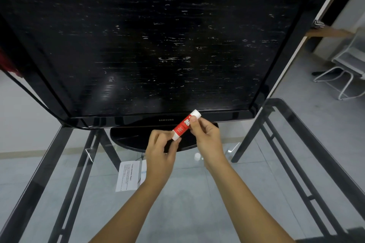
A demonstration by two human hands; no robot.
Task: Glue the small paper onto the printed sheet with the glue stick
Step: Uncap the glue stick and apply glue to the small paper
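Observation:
Both hands hold a red and white glue stick [184, 124] tilted in the air above the glass table. My right hand [205, 136] grips its upper part near the white cap. My left hand [161, 150] pinches its lower white end. The printed sheet [127, 175] lies flat on the table below my left wrist. A smaller white paper [143, 171] with blue marks lies along the sheet's right edge, partly hidden by my left forearm.
A large black monitor [150, 45] on an oval stand [126, 138] stands at the back of the glass table [197, 203]. A black cable [39, 102] runs down at the left. A white chair [345, 71] stands on the floor at the far right.

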